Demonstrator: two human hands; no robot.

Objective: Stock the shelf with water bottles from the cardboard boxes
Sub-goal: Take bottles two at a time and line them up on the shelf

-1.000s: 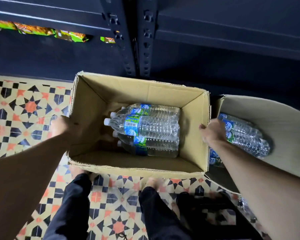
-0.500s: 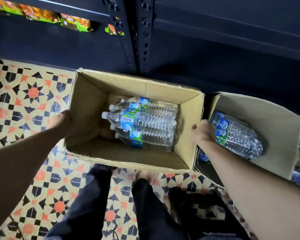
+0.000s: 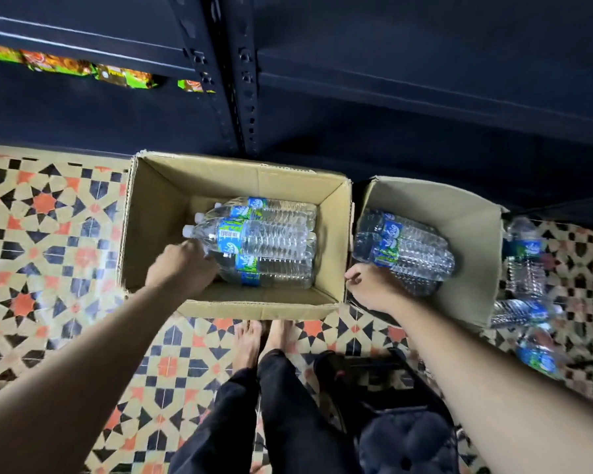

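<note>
Cardboard box (image 3: 220,181) holds water bottles (image 3: 264,238) lying along its right wall; left hand (image 3: 182,265) reaches their necks, right hand (image 3: 374,286) touches the right rim, both grips unclear; next, likely grasp one for the shelf (image 3: 425,82).

Geometric orange, black and cream floor tiles (image 3: 48,234), dim light

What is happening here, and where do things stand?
A person stands before dark metal shelving, over two open boxes. The left hand is inside the left cardboard box, at the necks of the water bottles lying there. The right hand is at the near corner of the right cardboard box, beside the bottles in it. Whether either hand has a grip is unclear. No bottle is lifted yet.
</note>
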